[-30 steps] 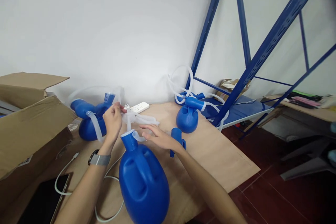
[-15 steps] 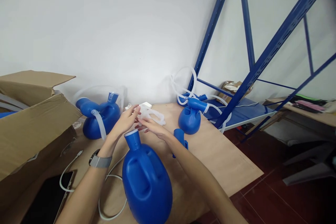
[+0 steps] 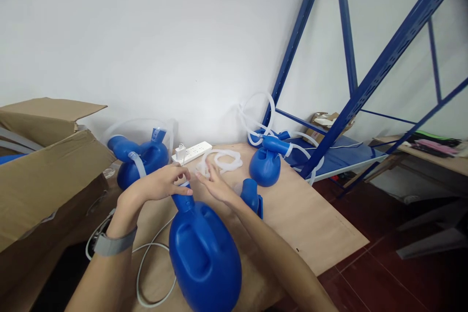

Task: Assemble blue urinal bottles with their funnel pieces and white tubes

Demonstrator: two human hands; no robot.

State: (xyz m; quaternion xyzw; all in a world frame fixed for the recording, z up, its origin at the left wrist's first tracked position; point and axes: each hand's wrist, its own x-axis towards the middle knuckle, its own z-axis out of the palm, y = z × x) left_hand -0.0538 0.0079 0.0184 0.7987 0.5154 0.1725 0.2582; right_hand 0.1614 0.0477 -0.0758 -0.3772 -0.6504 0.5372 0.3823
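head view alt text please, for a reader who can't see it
A person's left hand is at the neck of a blue jug on a table, and the right hand is near coiled pale tubing. A white power strip lies behind.

The large, rounded plastic jug point(image 3: 204, 258) was a plain deep blue, with a white rim point(image 3: 186, 184) at its neck. The coiled, flexible plastic tube point(image 3: 236, 162) was translucent white, the long rectangular power strip point(image 3: 198, 151) white with dark socket marks. The flat tabletop point(image 3: 329, 239) was light tan, the open cardboard box point(image 3: 47, 180) brown, the tiled floor point(image 3: 369, 278) dark red with paler lines.
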